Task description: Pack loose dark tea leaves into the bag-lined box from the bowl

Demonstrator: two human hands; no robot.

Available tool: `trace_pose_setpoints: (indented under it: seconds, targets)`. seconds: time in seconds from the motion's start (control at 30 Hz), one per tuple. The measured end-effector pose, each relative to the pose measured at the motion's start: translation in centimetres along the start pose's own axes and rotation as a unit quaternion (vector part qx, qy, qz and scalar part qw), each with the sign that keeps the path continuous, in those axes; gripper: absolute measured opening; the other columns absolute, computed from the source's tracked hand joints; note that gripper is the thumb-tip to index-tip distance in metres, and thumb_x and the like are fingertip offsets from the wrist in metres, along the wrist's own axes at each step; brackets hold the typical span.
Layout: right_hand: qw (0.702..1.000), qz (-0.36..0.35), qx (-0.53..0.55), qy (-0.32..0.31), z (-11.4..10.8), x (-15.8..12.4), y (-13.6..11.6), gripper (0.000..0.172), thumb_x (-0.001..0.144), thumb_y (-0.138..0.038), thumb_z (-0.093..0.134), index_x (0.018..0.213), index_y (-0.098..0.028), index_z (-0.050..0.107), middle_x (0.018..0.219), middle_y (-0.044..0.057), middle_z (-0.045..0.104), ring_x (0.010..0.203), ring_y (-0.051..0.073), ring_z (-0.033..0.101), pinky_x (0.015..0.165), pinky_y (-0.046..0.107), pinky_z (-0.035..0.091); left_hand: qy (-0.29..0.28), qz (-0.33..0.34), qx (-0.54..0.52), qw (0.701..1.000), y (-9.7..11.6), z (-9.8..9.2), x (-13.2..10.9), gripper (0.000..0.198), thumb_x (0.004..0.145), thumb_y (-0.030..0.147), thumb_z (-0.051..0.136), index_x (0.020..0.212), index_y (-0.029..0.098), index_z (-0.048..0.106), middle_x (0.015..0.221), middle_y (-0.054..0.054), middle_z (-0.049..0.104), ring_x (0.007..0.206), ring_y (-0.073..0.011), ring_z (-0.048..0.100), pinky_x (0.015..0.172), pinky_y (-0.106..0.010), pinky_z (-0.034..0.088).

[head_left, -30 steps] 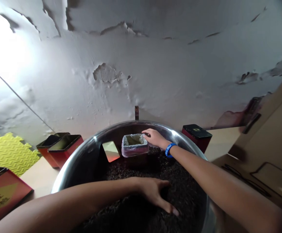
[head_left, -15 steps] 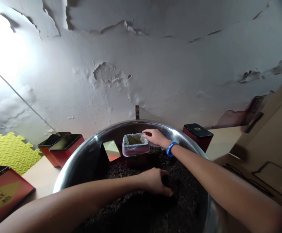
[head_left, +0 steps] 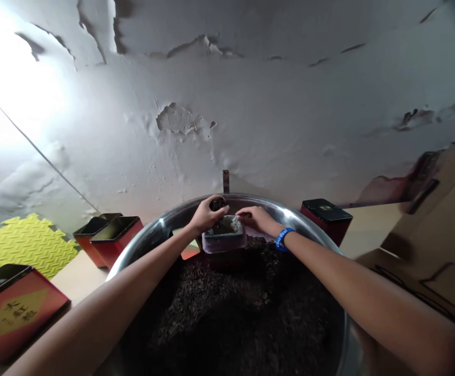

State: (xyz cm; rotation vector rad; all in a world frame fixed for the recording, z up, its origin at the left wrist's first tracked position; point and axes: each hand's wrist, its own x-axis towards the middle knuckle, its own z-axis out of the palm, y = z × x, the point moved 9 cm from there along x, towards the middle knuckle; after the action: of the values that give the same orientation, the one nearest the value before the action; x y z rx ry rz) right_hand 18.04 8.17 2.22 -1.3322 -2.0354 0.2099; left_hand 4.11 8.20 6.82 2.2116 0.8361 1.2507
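Observation:
A large steel basin [head_left: 309, 224] in front of me is heaped with dark loose tea leaves [head_left: 231, 308]. At its far side stands a small square tin lined with a clear plastic bag [head_left: 224, 241]. My left hand [head_left: 206, 214] is closed on a handful of tea leaves, held over the tin's left rim. My right hand [head_left: 256, 218], with a blue wristband [head_left: 282, 238], pinches the bag's edge at the tin's right rim. Dark leaves show inside the bag.
Two open red tins [head_left: 108, 237] stand left of the basin, and a red tin with a black lid [head_left: 325, 216] stands to its right. A red box with a yellow diamond label [head_left: 14, 313] lies at the near left. Yellow foam mat [head_left: 24, 243] and peeling wall lie behind; cardboard [head_left: 434, 245] is at right.
My left hand closed on tea leaves in the middle of the basin, then rose and moved forward to the lined tin. My right hand stayed on the bag's edge.

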Motion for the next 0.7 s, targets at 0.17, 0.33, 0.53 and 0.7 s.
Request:
trace_pose_setpoints:
  seconds: [0.17, 0.33, 0.53, 0.7]
  targets:
    - [1.0, -0.011, -0.008, 0.0, -0.3, 0.0, 0.0, 0.027, 0.075, -0.04, 0.052, 0.091, -0.023, 0.066, 0.088, 0.003, 0.066, 0.081, 0.018, 0.059, 0.071, 0.026, 0.044, 0.029, -0.002, 0.021, 0.999, -1.7, 0.7, -0.6, 0.033, 0.066, 0.037, 0.059, 0.09, 0.015, 0.057, 0.077, -0.001, 0.059, 0.071, -0.0144, 0.055, 0.069, -0.025, 0.043]
    - [1.0, -0.016, -0.006, -0.005, -0.5, -0.2, -0.5, 0.027, 0.076, -0.042, 0.051, 0.09, -0.023, 0.066, 0.087, 0.003, 0.066, 0.079, 0.018, 0.059, 0.069, 0.026, 0.044, 0.081, -0.007, -0.024, 0.996, -1.3, 0.3, -0.7, 0.028, 0.067, 0.036, 0.057, 0.084, 0.014, 0.057, 0.073, -0.001, 0.058, 0.067, -0.0126, 0.053, 0.064, -0.022, 0.042]
    - [1.0, -0.013, 0.014, 0.006, -0.3, -0.3, -1.5, 0.024, 0.076, -0.035, 0.053, 0.091, -0.021, 0.065, 0.084, 0.003, 0.066, 0.072, 0.016, 0.06, 0.063, 0.024, 0.044, 0.105, -0.032, -0.067, 0.992, -1.8, -0.3, -0.6, 0.031, 0.067, 0.038, 0.056, 0.086, 0.013, 0.056, 0.068, -0.001, 0.056, 0.063, -0.0127, 0.053, 0.064, -0.024, 0.042]
    - [0.999, -0.038, 0.033, -0.002, 0.0, -0.3, -2.3, 0.027, 0.075, -0.034, 0.055, 0.094, -0.018, 0.065, 0.082, 0.004, 0.066, 0.067, 0.015, 0.059, 0.059, 0.022, 0.043, 0.097, -0.041, -0.084, 0.991, -1.6, 0.2, -0.8, 0.031, 0.066, 0.037, 0.057, 0.087, 0.014, 0.058, 0.067, -0.001, 0.058, 0.062, -0.0125, 0.053, 0.065, -0.024, 0.043]
